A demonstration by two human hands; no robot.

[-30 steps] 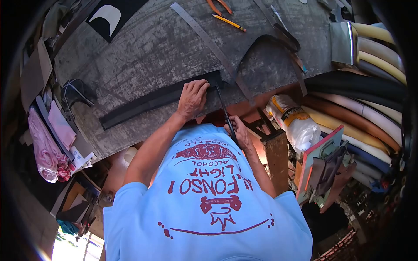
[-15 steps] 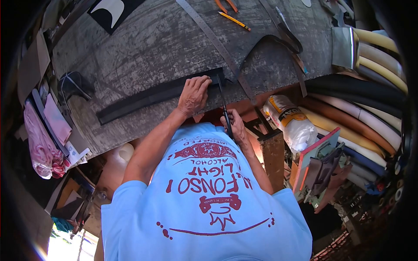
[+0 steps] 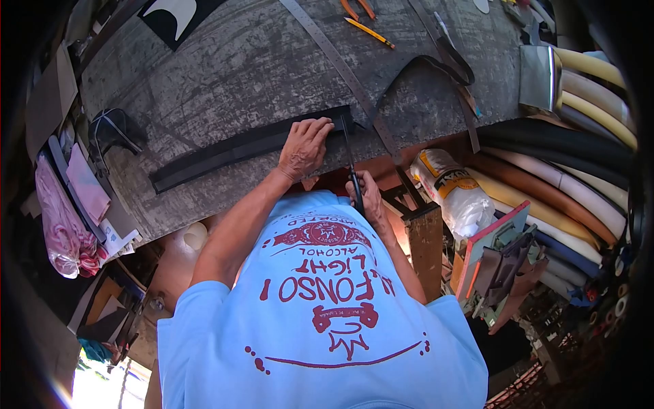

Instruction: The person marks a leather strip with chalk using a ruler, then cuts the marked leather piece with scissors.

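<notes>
A long black strip (image 3: pixel 225 155), like leather or fabric, lies slantwise near the table's front edge. My left hand (image 3: pixel 305 147) grips it close to its right end, with bent fingers held together on top; what is under them is hidden. Scissors (image 3: pixel 351 158) with dark handles are closed in my right hand (image 3: pixel 368 193), just in front of the table edge. Their blades point away from me and reach the strip's right end, beside my left fingertips. Whether the blades are apart cannot be made out.
On the worn grey table (image 3: pixel 225 82) lie a metal ruler (image 3: pixel 334 58), a yellow pencil (image 3: pixel 369 33), orange-handled pliers (image 3: pixel 357 8) and a curled black strap (image 3: pixel 415 61). Rolls of material (image 3: pixel 545 177) are stacked to the right. A wooden post (image 3: pixel 424 249) stands below my right hand.
Both hands, the scissors and the strip keep nearly the same places. Only a slight shift of the whole view shows.
</notes>
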